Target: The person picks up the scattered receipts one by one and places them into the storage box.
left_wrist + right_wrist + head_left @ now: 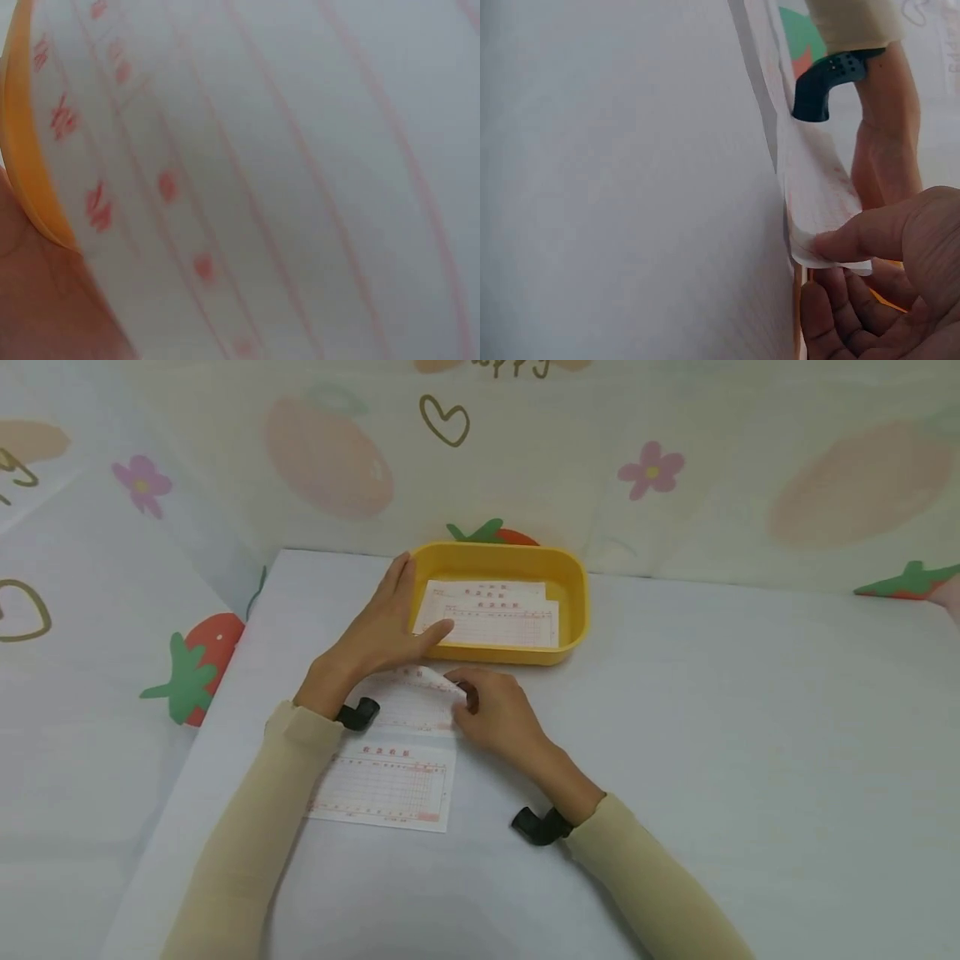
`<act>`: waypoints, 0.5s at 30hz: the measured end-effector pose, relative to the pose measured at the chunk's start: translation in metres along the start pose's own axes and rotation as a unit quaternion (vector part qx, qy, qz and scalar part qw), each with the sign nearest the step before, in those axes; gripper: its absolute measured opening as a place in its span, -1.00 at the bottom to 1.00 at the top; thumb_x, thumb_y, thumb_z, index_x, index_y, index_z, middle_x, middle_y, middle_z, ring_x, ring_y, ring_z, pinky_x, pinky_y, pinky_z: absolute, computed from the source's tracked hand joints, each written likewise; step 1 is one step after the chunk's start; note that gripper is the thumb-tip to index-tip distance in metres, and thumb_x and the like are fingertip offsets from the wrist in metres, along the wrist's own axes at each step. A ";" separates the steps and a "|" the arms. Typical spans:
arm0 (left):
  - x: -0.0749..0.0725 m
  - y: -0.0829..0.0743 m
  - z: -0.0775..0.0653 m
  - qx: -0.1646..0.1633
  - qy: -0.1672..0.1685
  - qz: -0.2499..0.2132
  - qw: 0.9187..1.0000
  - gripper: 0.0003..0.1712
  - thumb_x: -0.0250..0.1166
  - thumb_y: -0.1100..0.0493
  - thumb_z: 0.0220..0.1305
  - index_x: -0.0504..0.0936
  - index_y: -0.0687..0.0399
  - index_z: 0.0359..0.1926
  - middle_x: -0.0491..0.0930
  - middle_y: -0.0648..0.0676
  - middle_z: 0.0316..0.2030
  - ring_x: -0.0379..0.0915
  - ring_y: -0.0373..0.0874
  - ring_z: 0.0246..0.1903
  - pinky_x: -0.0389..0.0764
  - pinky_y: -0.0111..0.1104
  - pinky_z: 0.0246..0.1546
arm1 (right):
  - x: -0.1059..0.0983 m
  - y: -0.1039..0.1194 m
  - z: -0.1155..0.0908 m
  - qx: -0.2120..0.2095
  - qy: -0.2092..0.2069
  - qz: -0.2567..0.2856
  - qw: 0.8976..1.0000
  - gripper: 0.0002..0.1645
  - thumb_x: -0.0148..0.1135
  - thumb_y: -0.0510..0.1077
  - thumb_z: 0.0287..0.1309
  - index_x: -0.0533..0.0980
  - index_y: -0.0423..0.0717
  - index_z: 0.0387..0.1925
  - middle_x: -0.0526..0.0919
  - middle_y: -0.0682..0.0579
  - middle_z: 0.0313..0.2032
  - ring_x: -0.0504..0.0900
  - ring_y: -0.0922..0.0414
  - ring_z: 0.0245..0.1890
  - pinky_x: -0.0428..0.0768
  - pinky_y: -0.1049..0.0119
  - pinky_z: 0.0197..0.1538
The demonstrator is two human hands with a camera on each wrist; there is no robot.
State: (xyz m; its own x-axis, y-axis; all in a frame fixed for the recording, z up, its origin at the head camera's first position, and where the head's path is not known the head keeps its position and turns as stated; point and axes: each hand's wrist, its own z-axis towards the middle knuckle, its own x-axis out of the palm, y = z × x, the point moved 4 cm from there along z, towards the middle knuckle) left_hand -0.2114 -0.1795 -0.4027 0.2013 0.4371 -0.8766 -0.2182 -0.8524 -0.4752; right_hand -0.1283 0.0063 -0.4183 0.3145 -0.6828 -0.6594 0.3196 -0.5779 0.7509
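A yellow tray (576, 602) stands at the back of the table. My left hand (386, 631) rests at its left end, fingers stretched along the side and thumb lying over the front rim. In front of the tray, my right hand (498, 710) pinches the right edge of a white paper form (412, 703) printed in red. That edge is raised and curved, and in the right wrist view the thumb presses on the paper (821, 180). The same form (300, 187) fills the left wrist view, blurred. Nearer me, a second printed form (382, 781) lies flat, partly hidden by the left forearm.
Inside the tray lie printed forms (502, 625), overlapping one another. The table (750, 735) has a white cover and ends at the left and back. A patterned cloth (705, 410) with strawberries and flowers hangs behind. Each wrist bears a black camera mount (542, 827).
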 end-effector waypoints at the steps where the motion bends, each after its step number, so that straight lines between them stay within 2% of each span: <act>1: 0.000 0.000 0.000 -0.001 0.000 0.000 1.000 0.33 0.07 -0.51 0.41 -0.47 0.13 0.69 -0.53 0.10 0.73 -0.45 0.05 0.74 -0.06 0.01 0.73 | -0.001 0.000 -0.001 0.002 -0.002 0.002 1.000 -0.59 0.30 -0.37 0.25 0.70 -0.11 0.11 0.67 -0.03 -0.34 0.51 0.11 -0.37 0.46 0.34 -0.27; 5: 0.000 0.001 -0.001 -0.001 -0.002 0.002 1.000 0.32 0.07 -0.49 0.41 -0.47 0.15 0.69 -0.52 0.11 0.73 -0.43 0.06 0.74 -0.06 0.00 0.73 | -0.008 0.001 -0.005 0.008 -0.015 0.016 1.000 -0.60 0.26 -0.34 0.26 0.70 -0.11 0.10 0.66 -0.01 -0.35 0.52 0.10 -0.37 0.46 0.35 -0.29; 10: 0.000 0.000 -0.001 -0.006 -0.002 0.001 1.000 0.33 0.08 -0.49 0.40 -0.48 0.13 0.69 -0.52 0.09 0.73 -0.42 0.06 0.74 -0.07 0.00 0.73 | -0.020 0.004 -0.011 0.004 -0.040 0.032 0.999 -0.71 0.24 -0.28 0.31 0.71 -0.21 0.02 0.69 -0.07 -0.33 0.61 0.03 -0.30 0.65 0.29 -0.17; 15: 0.001 0.000 0.001 -0.007 -0.004 0.000 1.000 0.33 0.08 -0.49 0.40 -0.47 0.11 0.70 -0.52 0.08 0.73 -0.41 0.06 0.74 -0.07 0.00 0.73 | -0.032 0.005 -0.017 0.009 -0.053 0.034 0.998 -0.83 0.33 -0.25 0.29 0.70 -0.23 -0.12 0.78 -0.09 -0.23 0.69 0.07 -0.27 0.77 0.22 -0.08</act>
State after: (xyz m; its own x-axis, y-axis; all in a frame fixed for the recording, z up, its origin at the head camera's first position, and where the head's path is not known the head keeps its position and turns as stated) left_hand -0.2118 -0.1786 -0.4032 0.1937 0.4387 -0.8775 -0.2043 -0.8568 -0.4734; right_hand -0.1214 0.0328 -0.3936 0.2380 -0.7636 -0.6002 0.2850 -0.5358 0.7948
